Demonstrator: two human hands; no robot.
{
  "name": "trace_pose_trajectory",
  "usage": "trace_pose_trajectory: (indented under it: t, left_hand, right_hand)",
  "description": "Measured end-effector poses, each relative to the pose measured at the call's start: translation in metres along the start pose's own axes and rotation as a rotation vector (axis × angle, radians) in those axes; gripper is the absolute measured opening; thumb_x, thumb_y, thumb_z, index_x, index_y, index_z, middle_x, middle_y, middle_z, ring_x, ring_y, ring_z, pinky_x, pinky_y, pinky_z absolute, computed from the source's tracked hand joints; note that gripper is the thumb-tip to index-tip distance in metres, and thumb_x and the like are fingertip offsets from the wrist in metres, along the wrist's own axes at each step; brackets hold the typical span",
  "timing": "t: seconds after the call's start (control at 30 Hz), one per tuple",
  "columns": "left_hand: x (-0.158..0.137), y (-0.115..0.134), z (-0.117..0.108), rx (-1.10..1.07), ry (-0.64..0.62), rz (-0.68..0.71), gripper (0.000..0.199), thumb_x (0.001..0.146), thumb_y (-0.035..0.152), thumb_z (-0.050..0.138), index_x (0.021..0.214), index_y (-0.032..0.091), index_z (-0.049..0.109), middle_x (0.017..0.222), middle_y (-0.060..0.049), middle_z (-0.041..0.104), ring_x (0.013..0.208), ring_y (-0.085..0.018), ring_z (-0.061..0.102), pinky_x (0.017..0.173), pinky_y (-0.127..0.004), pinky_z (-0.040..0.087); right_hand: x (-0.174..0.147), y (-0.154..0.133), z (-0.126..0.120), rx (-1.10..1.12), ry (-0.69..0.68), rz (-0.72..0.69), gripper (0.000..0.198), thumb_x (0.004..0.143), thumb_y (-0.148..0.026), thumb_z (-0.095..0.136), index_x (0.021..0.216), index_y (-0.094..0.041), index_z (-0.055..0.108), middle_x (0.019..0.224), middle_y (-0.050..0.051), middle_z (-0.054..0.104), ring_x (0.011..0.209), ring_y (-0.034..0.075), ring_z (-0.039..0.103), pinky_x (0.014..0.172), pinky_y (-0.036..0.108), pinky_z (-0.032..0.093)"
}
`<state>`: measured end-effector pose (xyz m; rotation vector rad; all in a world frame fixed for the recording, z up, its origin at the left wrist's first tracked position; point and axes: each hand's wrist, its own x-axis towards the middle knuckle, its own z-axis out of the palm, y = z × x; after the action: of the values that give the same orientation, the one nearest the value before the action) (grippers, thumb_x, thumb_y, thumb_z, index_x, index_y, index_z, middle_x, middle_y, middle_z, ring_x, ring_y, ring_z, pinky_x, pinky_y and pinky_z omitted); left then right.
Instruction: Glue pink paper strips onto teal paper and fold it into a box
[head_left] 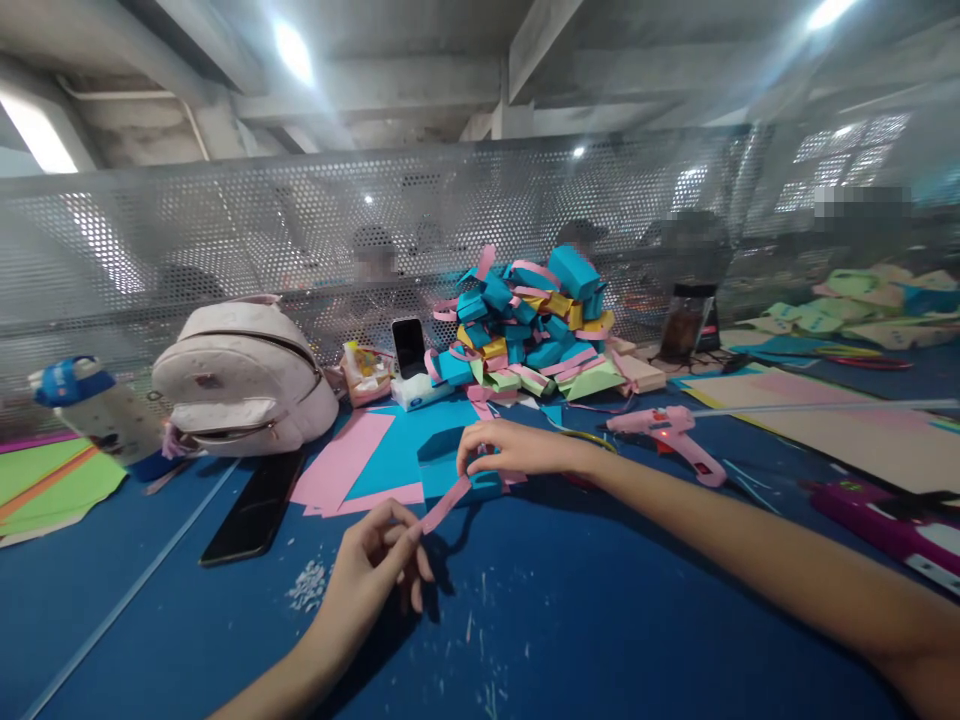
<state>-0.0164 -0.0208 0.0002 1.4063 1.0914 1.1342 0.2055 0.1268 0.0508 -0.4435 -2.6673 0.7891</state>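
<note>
A narrow pink paper strip [448,505] stretches between my two hands above the blue table. My left hand [379,555] pinches its lower end between thumb and forefinger. At the upper end, the fingertips of my right hand [506,447] are closed on the strip. Just behind the strip is a folded blue paper piece [439,462], partly hidden by my right hand. Under and beside that lie flat blue sheets [390,455] and pink sheets [341,462]. Whether my right fingers also touch the folded blue piece I cannot tell.
A heap of folded paper pieces [525,325] stands behind my hands. To the right lie a pink glue gun [667,430] and a magenta tool [870,515]. On the left are a phone [251,510], a white backpack [240,375] and a bottle [105,415]. A perforated metal screen [300,220] stands behind.
</note>
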Motion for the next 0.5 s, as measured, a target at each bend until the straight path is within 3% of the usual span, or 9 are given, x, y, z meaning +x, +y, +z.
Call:
trace_pose_trajectory:
  t: [0.5]
  left_hand:
    - [0.002,-0.0026,-0.0007,0.003,0.016,0.005,0.033,0.089,0.048,0.059,0.083,0.018,0.048,0.059,0.001,0.066,0.036,-0.011,0.059,0.035,-0.016,0.041]
  right_hand:
    - [-0.0006,-0.0006,0.0018,0.045,0.011,0.056,0.007,0.085,-0.021,0.065,0.083,-0.016,0.071,0.09,0.004,0.066,0.085,0.015,0.06,0.077,0.026,0.044]
